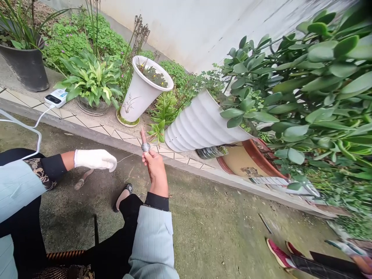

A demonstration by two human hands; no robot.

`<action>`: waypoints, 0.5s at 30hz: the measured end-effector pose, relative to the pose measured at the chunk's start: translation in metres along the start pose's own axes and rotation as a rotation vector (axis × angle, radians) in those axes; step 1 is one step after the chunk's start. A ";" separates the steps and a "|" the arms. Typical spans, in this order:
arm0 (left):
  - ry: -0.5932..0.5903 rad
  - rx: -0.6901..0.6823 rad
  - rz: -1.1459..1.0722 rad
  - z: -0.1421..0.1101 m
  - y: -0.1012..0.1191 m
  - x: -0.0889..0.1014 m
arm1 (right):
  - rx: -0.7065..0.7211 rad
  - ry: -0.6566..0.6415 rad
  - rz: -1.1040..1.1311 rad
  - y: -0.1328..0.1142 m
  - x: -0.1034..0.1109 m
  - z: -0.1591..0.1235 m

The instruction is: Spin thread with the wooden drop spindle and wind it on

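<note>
My right hand (155, 166), bare, is closed around a wooden stick (143, 136). A coil of thin grey wire (145, 147) is wound around that stick just above my fingers. From the coil a single strand (126, 157) stretches left to my left hand (95, 159). That hand wears a white knitted glove, and its fingers are closed on the strand. Below the glove shows a second brownish stick (82, 180); whether the left hand holds it or it lies lower down, I cannot tell.
Along the tiled ledge (93, 126) stand a tall white pot (135, 97), a tilted ribbed white pot (200, 124), a black pot (27, 66) and leafy plants. A white device (56, 97) has a cable attached. Another person's red shoes (277, 252) are at lower right.
</note>
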State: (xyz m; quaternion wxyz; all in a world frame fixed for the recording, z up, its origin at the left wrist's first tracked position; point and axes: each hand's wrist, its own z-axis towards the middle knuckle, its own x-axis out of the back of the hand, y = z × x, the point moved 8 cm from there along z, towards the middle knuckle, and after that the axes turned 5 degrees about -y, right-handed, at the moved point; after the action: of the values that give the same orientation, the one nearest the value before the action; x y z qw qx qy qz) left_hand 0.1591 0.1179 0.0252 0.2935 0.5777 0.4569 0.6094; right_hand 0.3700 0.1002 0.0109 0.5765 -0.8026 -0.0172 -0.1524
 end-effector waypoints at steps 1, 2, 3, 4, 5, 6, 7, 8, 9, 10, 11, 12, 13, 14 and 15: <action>-0.087 -0.008 -0.035 0.000 0.003 -0.007 | -0.032 -0.010 -0.125 0.003 -0.003 0.001; -0.164 -0.016 -0.068 0.000 0.006 -0.012 | -0.060 -0.026 -0.270 0.005 -0.007 0.001; -0.216 -0.025 -0.094 0.000 0.009 -0.016 | -0.081 -0.049 -0.424 0.006 -0.012 0.001; -0.225 -0.030 -0.103 0.000 0.010 -0.016 | -0.095 -0.077 -0.577 0.006 -0.018 -0.001; -0.226 -0.036 -0.106 0.000 0.011 -0.016 | -0.101 -0.113 -0.718 0.006 -0.025 -0.002; -0.220 -0.044 -0.104 0.000 0.012 -0.015 | -0.113 -0.163 -0.836 0.007 -0.032 -0.005; -0.196 -0.046 -0.098 0.000 0.011 -0.012 | -0.133 -0.234 -0.927 0.009 -0.041 -0.007; -0.162 -0.040 -0.085 0.000 0.008 -0.009 | -0.163 -0.326 -0.992 0.014 -0.050 -0.010; -0.124 -0.027 -0.068 0.000 0.005 -0.005 | -0.198 -0.431 -1.032 0.019 -0.059 -0.014; -0.082 -0.011 -0.050 0.000 0.001 0.000 | -0.230 -0.544 -1.045 0.025 -0.068 -0.019; -0.045 0.005 -0.032 -0.001 -0.002 0.004 | -0.252 -0.651 -1.031 0.030 -0.076 -0.024; -0.012 0.019 -0.021 -0.001 -0.006 0.008 | -0.261 -0.746 -0.993 0.032 -0.083 -0.029; 0.022 0.031 -0.015 -0.001 -0.009 0.012 | -0.256 -0.834 -0.932 0.033 -0.090 -0.035; 0.062 0.047 -0.014 -0.001 -0.012 0.017 | -0.239 -0.923 -0.845 0.031 -0.096 -0.041; 0.113 0.073 -0.015 -0.002 -0.016 0.022 | -0.210 -1.012 -0.736 0.027 -0.101 -0.048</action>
State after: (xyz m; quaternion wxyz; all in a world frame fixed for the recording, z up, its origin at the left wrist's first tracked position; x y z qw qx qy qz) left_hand 0.1513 0.1433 0.0206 0.2505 0.5491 0.4991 0.6219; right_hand 0.2682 0.0614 -0.0267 0.3250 -0.7691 -0.5474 0.0569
